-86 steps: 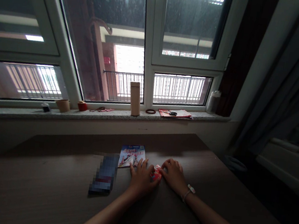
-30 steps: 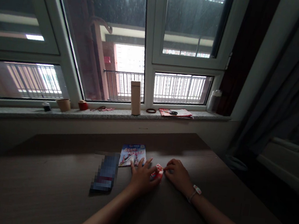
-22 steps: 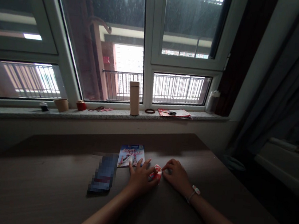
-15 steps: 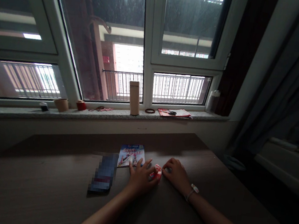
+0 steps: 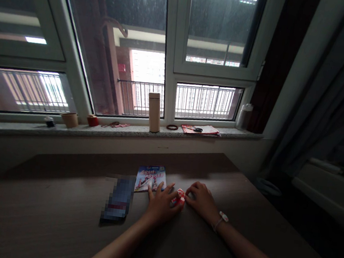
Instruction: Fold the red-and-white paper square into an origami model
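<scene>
A small red-and-white piece that looks like folded paper [image 5: 181, 196] lies on the dark table between my hands. My left hand [image 5: 164, 203] holds it from the left, with thumb and fingers curved around it and the other fingers spread. My right hand [image 5: 202, 200], with a bracelet at the wrist, is closed with its fingertips pinched at the paper's right edge. Part of the paper is hidden under my left fingers. Just behind my left fingertips is a blue printed booklet [image 5: 148, 176]. Left of that hand lies a dark blurred flat object [image 5: 120, 200].
The brown table [image 5: 55, 198] meets the wall under a window. On the stone sill [image 5: 111, 131] stand a tan bottle [image 5: 154, 114], a brown cup [image 5: 70, 120], a red spool-like item [image 5: 92, 120] and a clear bottle [image 5: 244, 117]. Scissors [image 5: 197, 129] rest on red papers [image 5: 211, 131] there.
The whole view has shifted very slightly. Both hands stay at the paper in nearly the same pose; the paper looks slightly turned between them.
</scene>
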The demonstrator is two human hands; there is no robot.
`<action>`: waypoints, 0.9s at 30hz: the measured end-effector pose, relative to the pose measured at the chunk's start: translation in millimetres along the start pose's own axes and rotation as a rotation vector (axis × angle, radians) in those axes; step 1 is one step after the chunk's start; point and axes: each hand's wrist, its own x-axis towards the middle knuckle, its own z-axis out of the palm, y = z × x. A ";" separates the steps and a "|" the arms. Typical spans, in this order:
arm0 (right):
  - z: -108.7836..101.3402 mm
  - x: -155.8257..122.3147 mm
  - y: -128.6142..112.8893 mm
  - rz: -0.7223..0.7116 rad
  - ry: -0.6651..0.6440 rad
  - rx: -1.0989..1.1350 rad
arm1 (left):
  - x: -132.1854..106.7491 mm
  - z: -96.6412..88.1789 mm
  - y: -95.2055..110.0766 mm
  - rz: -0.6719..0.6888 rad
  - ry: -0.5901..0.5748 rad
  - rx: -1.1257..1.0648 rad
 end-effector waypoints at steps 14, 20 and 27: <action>-2.9 -6.1 -2.4 -0.034 -0.028 0.015 | 0.2 -2.4 -0.4 -0.010 -0.040 0.006; -4.2 -6.6 -2.6 -0.049 -0.049 0.013 | 0.6 -2.9 -4.5 0.007 -0.053 0.017; -3.6 -8.5 -0.8 -0.046 -0.084 0.026 | -0.1 -0.5 -7.8 0.017 -0.024 0.030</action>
